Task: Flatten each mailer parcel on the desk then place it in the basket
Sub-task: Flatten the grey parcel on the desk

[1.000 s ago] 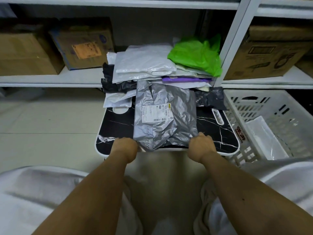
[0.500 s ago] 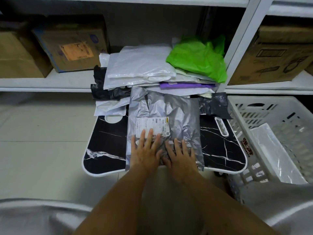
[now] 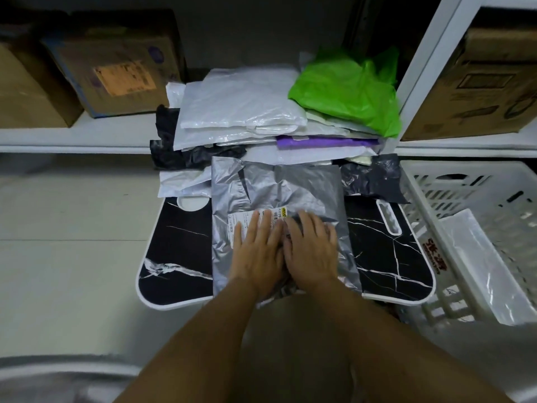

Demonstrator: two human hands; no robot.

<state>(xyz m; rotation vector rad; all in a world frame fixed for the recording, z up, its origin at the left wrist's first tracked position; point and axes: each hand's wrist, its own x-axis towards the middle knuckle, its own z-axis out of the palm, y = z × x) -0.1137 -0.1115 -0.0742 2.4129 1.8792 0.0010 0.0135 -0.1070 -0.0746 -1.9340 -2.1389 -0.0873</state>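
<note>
Two flat hands, left (image 3: 257, 251) and right (image 3: 312, 248), fingers straight, pressing side by side on grey mailer (image 3: 276, 193) lying on desk (image 3: 177, 237), long axis running away toward pile (image 3: 241, 112). Basket (image 3: 470, 181) just beside, rightward, nearer right hand.

Glossy, crinkled grey plastic mailer (image 3: 276, 193) lies on a smooth marble-patterned desk (image 3: 386, 251) beside a white plastic basket (image 3: 465, 181).

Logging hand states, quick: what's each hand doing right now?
Left hand: open, pressing flat on the grey mailer.
Right hand: open, pressing flat on it too.
</note>
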